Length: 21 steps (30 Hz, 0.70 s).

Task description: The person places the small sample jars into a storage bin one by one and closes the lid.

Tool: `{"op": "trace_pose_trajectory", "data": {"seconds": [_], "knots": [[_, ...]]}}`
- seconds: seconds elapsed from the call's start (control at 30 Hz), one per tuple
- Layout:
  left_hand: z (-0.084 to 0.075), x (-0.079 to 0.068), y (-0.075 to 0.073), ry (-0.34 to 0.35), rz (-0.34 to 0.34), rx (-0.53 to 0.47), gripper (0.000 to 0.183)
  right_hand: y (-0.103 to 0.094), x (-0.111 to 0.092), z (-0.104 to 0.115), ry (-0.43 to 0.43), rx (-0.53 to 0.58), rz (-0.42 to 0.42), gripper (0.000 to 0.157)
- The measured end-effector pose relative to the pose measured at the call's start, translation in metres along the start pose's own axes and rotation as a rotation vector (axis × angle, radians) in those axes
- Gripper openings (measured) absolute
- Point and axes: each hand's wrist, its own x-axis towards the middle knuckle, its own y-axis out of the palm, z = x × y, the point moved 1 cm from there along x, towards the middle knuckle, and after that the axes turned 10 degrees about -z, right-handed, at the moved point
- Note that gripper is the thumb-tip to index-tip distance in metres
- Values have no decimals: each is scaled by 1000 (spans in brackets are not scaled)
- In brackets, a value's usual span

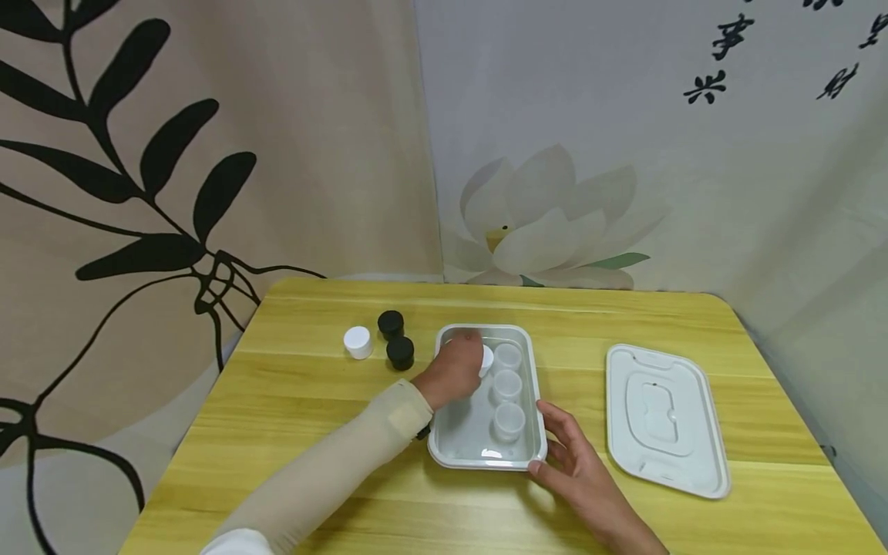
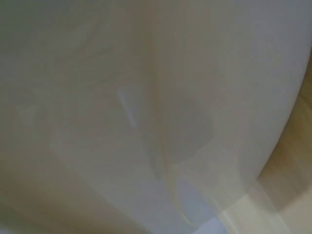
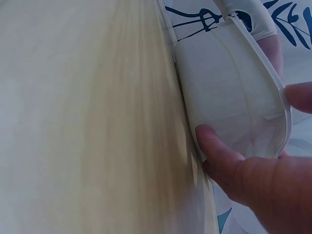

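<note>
White tray (image 1: 444, 451) sits near the middle of the yellow wooden table (image 1: 312, 432), and we see both hands at it. Our left hand (image 1: 454, 370) reaches in over the tray's far left part, back of the hand up, fingers bent down around a small white jar (image 1: 487, 359); whether they actually grip it we cannot tell, as the left wrist view is only a blur. The sleeved forearm (image 1: 347, 462) runs back toward the near left. Our right hand (image 1: 579, 470) rests on the table at the tray's near right corner, fingers loosely spread, thumb tip (image 3: 207, 139) touching the rim. Three more small white cups (image 1: 508, 385) stand in a row inside the tray. Just right lies the tray's lid (image 1: 666, 420), flat. Left of the tray stand a white jar (image 1: 358, 342) and two black ones (image 1: 395, 338).
</note>
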Motion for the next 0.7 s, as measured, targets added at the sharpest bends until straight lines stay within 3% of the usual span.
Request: {"op": "trace_pose_trajectory", "data": {"seconds": [0.7], "knots": [[-5,-10,-2,114,-88,173,28,2,-1,2,-38,-3,3,78]]}}
